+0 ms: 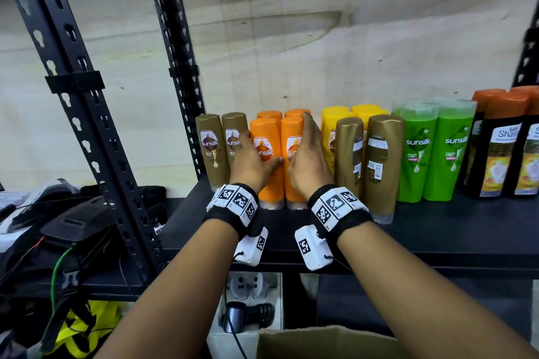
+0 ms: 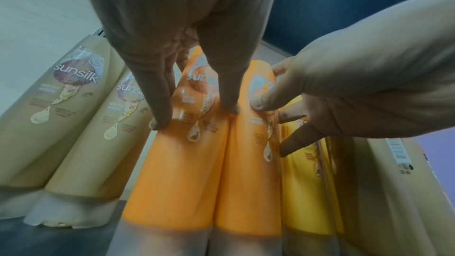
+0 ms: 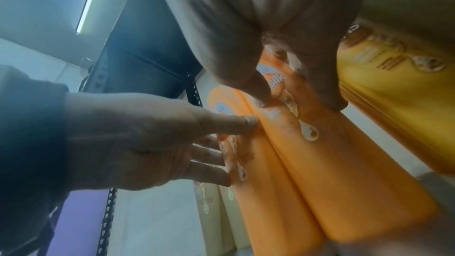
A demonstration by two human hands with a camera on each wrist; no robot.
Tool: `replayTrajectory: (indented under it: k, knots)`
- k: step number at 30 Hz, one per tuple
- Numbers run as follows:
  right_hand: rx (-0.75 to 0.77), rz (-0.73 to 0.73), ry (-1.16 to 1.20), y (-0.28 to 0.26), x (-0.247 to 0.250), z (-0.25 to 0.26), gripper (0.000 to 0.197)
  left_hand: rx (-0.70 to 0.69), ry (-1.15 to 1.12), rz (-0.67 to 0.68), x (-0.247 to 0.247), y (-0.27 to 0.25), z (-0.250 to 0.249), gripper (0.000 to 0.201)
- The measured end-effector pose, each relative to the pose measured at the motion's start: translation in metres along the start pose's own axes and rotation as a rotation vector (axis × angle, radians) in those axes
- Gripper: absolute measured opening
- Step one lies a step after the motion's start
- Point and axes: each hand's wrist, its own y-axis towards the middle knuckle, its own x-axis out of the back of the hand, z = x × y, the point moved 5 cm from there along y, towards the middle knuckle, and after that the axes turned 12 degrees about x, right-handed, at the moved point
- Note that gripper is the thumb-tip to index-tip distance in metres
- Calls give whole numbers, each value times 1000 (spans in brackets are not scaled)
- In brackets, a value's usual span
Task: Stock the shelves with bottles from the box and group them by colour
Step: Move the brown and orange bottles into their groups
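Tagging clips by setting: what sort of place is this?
Likely a storeroom or mock shop shelf: a black slotted-steel rack against a bare plywood wall, Sunsilk bottles lined up by colour, and a cardboard box below, with cables and gear on the neighbouring shelf.

Head view: bright, even light, sharp centre; the rack uprights (image 1: 74,81) bow at 9 o'clock. Both wrist views are soft, washed out and stretched at the edges. In the right one, a ceiling strip light (image 3: 88,1) glares at 11 o'clock.

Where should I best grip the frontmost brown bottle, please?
Probably around its broad upper half, coming from the front: the brown bottle stands upright on its cap, foremost on the shelf, with a second brown bottle close beside it.
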Motion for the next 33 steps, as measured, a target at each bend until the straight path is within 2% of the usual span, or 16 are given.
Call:
replayTrajectory:
  k: [6, 13, 29, 33]
  knots:
    - [-13, 23, 1, 6, -4, -4, 91, 10, -5, -4, -5, 6, 0, 92]
    - [-23, 15, 14, 11, -9, -5, 93, 3, 26, -8, -9, 12, 0, 80]
    - [-13, -37, 27, 9, -14, -12, 96, 19, 28, -22, -10, 9, 1, 90]
    - [-34, 27, -5, -3, -16, -16, 98, 55, 41, 60, -9, 1, 2, 98]
